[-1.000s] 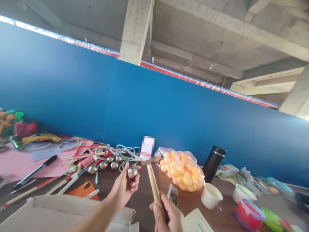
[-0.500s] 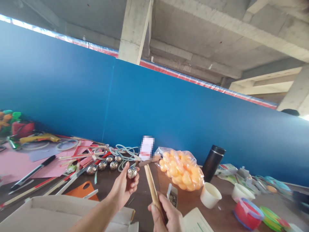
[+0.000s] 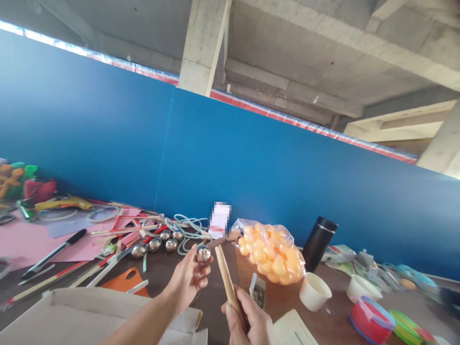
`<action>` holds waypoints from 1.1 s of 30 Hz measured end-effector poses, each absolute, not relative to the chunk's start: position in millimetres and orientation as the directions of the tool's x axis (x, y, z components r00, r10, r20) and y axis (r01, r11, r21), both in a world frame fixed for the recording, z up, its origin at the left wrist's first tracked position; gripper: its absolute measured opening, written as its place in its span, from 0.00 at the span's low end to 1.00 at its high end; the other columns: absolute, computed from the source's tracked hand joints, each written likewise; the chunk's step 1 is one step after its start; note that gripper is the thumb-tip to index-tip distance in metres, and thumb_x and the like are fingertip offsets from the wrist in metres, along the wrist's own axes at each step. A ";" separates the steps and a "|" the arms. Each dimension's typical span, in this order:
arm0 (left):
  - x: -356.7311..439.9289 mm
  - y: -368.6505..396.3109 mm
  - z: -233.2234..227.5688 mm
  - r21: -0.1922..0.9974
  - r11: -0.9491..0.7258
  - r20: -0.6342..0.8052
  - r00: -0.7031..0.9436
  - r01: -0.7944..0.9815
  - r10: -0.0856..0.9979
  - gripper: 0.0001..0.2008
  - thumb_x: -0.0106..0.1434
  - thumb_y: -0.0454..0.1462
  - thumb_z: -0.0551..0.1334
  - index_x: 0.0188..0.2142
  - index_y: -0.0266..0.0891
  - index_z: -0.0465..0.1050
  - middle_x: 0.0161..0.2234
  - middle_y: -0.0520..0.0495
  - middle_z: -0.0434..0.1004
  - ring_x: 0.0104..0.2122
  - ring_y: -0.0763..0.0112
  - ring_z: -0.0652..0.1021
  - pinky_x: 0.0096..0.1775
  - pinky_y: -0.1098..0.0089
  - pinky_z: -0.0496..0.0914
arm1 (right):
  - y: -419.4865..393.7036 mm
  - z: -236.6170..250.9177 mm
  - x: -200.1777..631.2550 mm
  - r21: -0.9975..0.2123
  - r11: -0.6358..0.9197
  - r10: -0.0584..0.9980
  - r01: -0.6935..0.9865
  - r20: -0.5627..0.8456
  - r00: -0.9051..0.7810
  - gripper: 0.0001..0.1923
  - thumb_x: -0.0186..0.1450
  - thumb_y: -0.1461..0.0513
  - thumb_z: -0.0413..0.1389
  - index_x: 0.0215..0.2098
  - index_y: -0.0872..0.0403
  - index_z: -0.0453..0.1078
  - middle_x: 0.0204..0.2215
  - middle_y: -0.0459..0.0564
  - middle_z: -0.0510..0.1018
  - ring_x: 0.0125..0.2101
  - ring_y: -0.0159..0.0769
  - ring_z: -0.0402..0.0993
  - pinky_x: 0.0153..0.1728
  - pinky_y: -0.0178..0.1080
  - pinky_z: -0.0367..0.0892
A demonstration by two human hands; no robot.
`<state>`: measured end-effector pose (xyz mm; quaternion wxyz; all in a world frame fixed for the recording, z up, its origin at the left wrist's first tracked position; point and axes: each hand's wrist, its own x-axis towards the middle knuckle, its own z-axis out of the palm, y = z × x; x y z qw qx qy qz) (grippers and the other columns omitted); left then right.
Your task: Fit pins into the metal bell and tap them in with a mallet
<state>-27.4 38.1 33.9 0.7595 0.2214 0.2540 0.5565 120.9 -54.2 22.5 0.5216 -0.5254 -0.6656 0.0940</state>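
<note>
A shiny metal ball (image 3: 203,253) rests between the thumb and fingers of my left hand (image 3: 187,280), held a little above the table. My right hand (image 3: 247,316) grips a flat wooden stick (image 3: 225,274) near its lower end. The stick points up and away, its top close to the ball but apart from it. Several more metal balls (image 3: 154,245) lie in a group on the table to the left of my left hand. Behind them are loops of pale cord (image 3: 189,225).
A clear bag of orange balls (image 3: 271,254) lies right of centre, beside a black flask (image 3: 319,243) and a white paper cup (image 3: 315,291). A cardboard box (image 3: 89,316) fills the front left. Pink paper, a pen (image 3: 53,256) and sticks spread leftward. A blue partition (image 3: 251,158) stands behind.
My left hand has moved slightly right and up with the metal ball, bringing it nearer the stick's tip. My right hand keeps its hold on the stick, almost unmoved.
</note>
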 end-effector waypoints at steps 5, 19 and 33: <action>-26.5 38.6 34.9 0.642 0.263 -0.158 0.212 -0.720 0.965 0.15 0.57 0.46 0.61 0.28 0.35 0.65 0.26 0.48 0.72 0.17 0.82 0.65 0.16 0.79 0.51 | -55.3 22.4 119.2 -0.677 0.439 0.801 0.591 0.593 0.084 0.23 0.63 0.50 0.48 0.45 0.58 0.72 0.24 0.51 0.79 0.14 0.28 0.71 0.10 0.23 0.62; -24.3 33.4 38.1 0.735 0.205 -0.143 0.148 -0.646 0.979 0.22 0.50 0.54 0.63 0.26 0.38 0.61 0.22 0.52 0.68 0.16 0.82 0.61 0.17 0.79 0.47 | -53.1 14.9 120.3 -0.615 0.463 0.756 0.638 0.650 0.078 0.22 0.62 0.50 0.48 0.43 0.56 0.72 0.26 0.52 0.79 0.23 0.34 0.77 0.30 0.29 0.73; -24.2 35.8 34.8 0.795 0.178 -0.110 0.149 -0.580 0.983 0.27 0.50 0.59 0.58 0.22 0.36 0.64 0.17 0.56 0.58 0.15 0.83 0.56 0.16 0.79 0.45 | -52.5 20.5 120.4 -0.619 0.467 0.758 0.632 0.648 0.074 0.24 0.63 0.48 0.47 0.43 0.57 0.73 0.28 0.54 0.80 0.27 0.37 0.78 0.32 0.31 0.73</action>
